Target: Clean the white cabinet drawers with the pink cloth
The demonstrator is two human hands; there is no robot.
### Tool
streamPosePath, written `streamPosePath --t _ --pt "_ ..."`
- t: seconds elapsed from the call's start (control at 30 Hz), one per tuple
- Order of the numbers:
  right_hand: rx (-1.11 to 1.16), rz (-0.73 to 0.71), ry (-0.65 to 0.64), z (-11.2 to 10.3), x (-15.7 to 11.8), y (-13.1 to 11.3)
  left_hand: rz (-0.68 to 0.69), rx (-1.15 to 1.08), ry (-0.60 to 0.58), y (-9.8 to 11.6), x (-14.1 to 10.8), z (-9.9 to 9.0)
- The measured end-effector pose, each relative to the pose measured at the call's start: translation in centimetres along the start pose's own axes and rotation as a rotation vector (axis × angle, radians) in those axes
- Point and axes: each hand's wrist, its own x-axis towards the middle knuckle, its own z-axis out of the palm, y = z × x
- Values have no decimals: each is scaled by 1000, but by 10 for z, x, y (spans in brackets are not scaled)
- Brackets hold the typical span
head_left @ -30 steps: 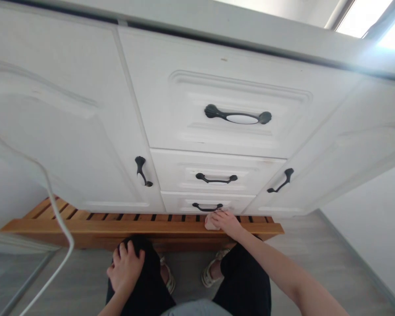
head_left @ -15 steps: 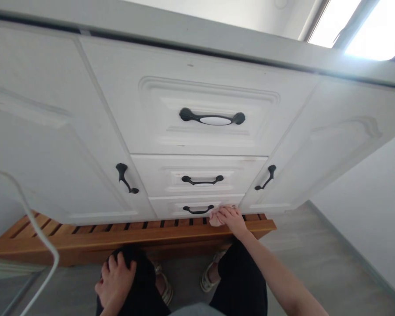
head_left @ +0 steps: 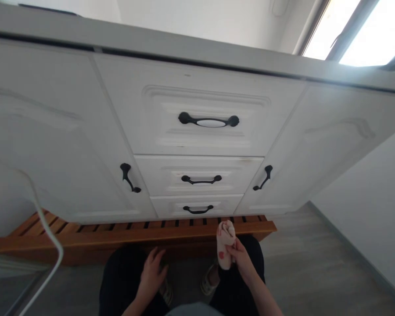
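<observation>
My right hand (head_left: 241, 260) holds a bunched pale cloth with red spots (head_left: 225, 244) above my right knee, in front of the wooden slatted bench (head_left: 118, 235). The cloth is clear of the cabinet. My left hand (head_left: 152, 273) hangs between my knees with its fingers spread loosely and nothing in it. Straight ahead is a white cabinet with three stacked drawers; the bottom drawer (head_left: 197, 204) with its black handle (head_left: 198, 210) is the one nearest the cloth.
White cabinet doors with black handles (head_left: 129, 177) (head_left: 263, 177) flank the drawers. A white cable (head_left: 44, 228) hangs at the left. Grey floor lies to the right, bounded by a white wall (head_left: 375, 210). A bright window sits at the upper right.
My right hand pulled the cloth away from the bottom drawer front and back toward my knee. My left hand slid off my left knee into the gap between my legs.
</observation>
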Motion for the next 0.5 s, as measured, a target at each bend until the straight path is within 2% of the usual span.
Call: streamPosePath --t 0.07,0.1,0.17,0.27,0.37,0.5 --pt "329 195 -23 21 -17 -14 72 -146 -98 40 -2 15" --pt "437 262 -15 31 -23 -23 83 -336 -172 62 -3 19" --pt "511 303 -4 50 -32 -41 126 -637 -271 103 -4 18" --pt "523 292 -79 71 -40 -62 169 -921 -413 149 -6 0" --pt "377 214 -113 84 -46 -68 77 -1104 -528 170 -9 -15" --pt "-160 45 -64 91 -49 -72 -95 -1271 -515 171 -17 -20"
